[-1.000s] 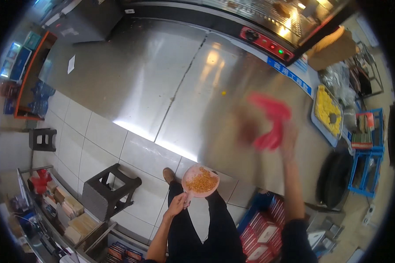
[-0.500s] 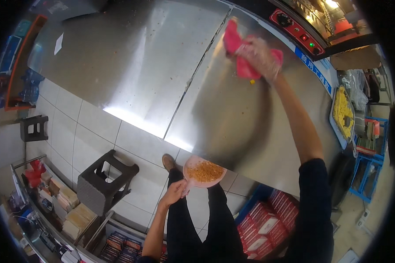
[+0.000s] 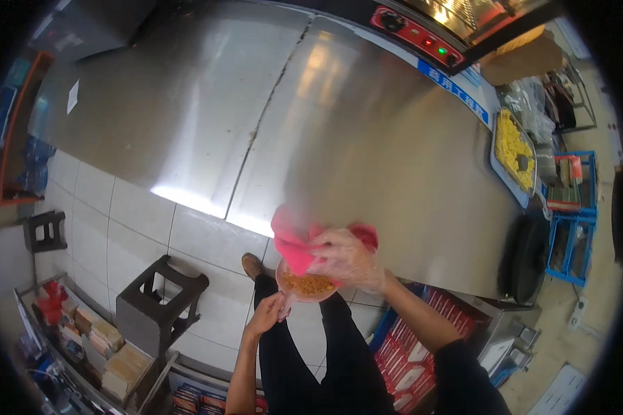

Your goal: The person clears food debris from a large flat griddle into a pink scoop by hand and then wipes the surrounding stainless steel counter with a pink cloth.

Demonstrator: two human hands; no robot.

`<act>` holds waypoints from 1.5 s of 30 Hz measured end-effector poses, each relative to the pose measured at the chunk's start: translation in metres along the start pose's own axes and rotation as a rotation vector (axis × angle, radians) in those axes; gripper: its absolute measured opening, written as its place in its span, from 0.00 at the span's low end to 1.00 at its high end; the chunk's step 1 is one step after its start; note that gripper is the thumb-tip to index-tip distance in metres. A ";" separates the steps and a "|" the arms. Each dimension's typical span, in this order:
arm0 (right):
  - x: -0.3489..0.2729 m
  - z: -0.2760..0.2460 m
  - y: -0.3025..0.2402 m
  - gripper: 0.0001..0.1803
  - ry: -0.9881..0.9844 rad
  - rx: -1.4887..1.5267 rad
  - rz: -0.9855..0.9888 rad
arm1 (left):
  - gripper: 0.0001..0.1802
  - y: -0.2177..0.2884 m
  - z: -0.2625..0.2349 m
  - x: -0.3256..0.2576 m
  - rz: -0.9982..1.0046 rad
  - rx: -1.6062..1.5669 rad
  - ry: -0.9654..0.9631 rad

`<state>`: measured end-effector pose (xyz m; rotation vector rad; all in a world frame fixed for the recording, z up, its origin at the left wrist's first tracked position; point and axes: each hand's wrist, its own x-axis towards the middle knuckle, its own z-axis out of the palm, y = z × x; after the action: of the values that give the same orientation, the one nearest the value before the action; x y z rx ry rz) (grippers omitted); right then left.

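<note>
My left hand [image 3: 264, 315] is closed round the short handle of a pink scoop [image 3: 290, 299], held below the near edge of the steel table [image 3: 394, 166]. Orange-brown crumbs [image 3: 311, 285] lie in the scoop's bowl. In a clear plastic glove, my right hand [image 3: 347, 257] grips a bright pink cloth [image 3: 294, 245] at the table's edge, directly over the far part of the scoop. Cloth and hand hide part of the bowl and of the edge.
A heating appliance with a red-framed control panel [image 3: 417, 36] stands along the far side. A tray of yellow food [image 3: 514, 150] sits at the right end. Dark stools [image 3: 160, 297] stand on the tiled floor at left, and red boxes [image 3: 422, 339] lie under the table.
My right hand has drawn the pink cloth from the far part of the table to the near edge over the scoop. My left hand still holds the scoop. The view has shifted slightly.
</note>
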<state>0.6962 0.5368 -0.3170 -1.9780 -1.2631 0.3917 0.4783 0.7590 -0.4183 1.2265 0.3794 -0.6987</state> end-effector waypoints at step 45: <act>0.087 -0.071 0.048 0.28 0.816 1.412 0.498 | 0.26 -0.004 -0.052 -0.043 -0.006 -0.067 0.172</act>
<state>0.8108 0.5712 -0.2924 -0.9192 0.1559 0.4424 0.4496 0.8192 -0.4107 1.2253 0.5452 -0.5830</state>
